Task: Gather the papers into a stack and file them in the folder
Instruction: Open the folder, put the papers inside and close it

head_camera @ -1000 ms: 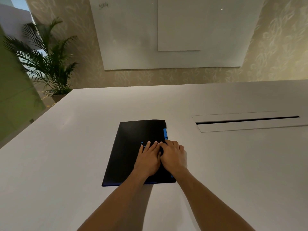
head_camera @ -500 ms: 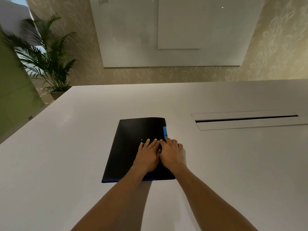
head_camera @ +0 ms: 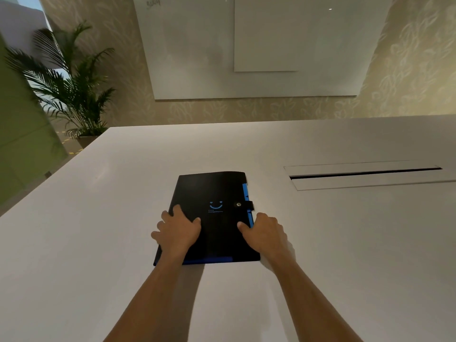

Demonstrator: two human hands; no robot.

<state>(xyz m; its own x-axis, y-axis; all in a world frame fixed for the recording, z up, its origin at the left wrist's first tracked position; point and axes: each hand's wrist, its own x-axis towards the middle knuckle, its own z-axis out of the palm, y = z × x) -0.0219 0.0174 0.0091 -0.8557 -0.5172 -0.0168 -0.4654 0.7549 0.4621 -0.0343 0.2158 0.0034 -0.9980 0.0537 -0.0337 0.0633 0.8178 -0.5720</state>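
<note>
My left hand (head_camera: 177, 228) gripped the folder (head_camera: 217, 243) by its left edge, thumb on the cover, likely to keep it square. It lay flat on the counter (head_camera: 98, 243), shut and black. It had a blue smile (head_camera: 216, 205) mid-cover, the strap (head_camera: 244, 204) snapped down and blue tabs (head_camera: 245, 191) peeking out. My right hand (head_camera: 265, 233) clasped the right edge, hands apart. No loose papers showed; whether any sat inside, I couldn't tell.

One folder (head_camera: 217, 239), two hands (head_camera: 179, 229)
</note>
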